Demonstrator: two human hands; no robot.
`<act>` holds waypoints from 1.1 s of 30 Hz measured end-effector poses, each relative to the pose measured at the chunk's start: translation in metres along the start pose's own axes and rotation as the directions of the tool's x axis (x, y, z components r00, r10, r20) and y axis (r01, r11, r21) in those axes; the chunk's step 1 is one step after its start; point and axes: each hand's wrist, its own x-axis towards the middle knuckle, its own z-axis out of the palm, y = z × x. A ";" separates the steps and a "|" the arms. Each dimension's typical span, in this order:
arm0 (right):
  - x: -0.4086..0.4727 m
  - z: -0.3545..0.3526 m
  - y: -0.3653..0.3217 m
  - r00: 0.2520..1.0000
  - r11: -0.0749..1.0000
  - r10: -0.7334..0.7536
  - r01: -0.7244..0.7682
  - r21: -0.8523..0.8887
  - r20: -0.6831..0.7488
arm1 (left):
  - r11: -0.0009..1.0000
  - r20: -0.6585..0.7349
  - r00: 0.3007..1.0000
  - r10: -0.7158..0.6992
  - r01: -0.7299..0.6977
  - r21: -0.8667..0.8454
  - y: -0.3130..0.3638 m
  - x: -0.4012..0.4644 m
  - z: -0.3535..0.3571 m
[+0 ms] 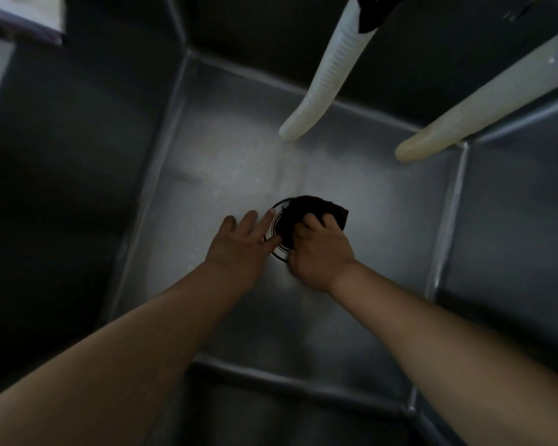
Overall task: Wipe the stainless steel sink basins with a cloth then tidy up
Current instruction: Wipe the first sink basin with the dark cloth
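I look straight down into a deep stainless steel sink basin (226, 149). A dark cloth (303, 210) lies bunched over the round drain (276, 233) in the middle of the floor. My right hand (319, 252) grips the cloth with curled fingers, right on top of the drain. My left hand (239, 243) lies flat on the basin floor just left of the drain, fingers straight and spread, fingertips at the drain's rim. Most of the drain is hidden under the cloth and my right hand.
Two white hoses hang into the basin from above: one (326, 75) at the back middle, the other (477, 114) at the back right. Dark steel walls close in on all sides. A white object (29, 14) sits at the top left edge.
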 end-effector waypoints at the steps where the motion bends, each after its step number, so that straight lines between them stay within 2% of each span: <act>1: 0.001 0.001 -0.002 1.000 0.999 0.025 -0.025 0.024 0.005 | 1.000 -0.012 1.000 -0.004 0.004 -0.012 0.000 0.000 0.001; 5: 0.002 0.005 -0.004 0.996 0.988 0.090 -0.090 0.123 0.002 | 0.999 -0.014 1.000 -0.014 0.013 -0.047 0.001 0.001 0.004; 9: -0.002 0.011 0.000 0.996 0.977 0.091 -0.085 0.197 -0.023 | 0.999 -0.021 1.000 -0.008 0.007 -0.054 -0.001 0.001 0.006; 19: 0.001 0.006 0.005 0.999 0.985 0.028 -0.033 0.171 0.032 | 0.997 0.000 1.000 -0.018 0.018 -0.074 0.001 0.003 0.004; 33: -0.002 0.011 -0.011 0.984 0.979 0.168 -0.160 0.123 -0.056 | 0.998 0.005 1.000 -0.020 0.020 -0.064 0.002 0.002 0.001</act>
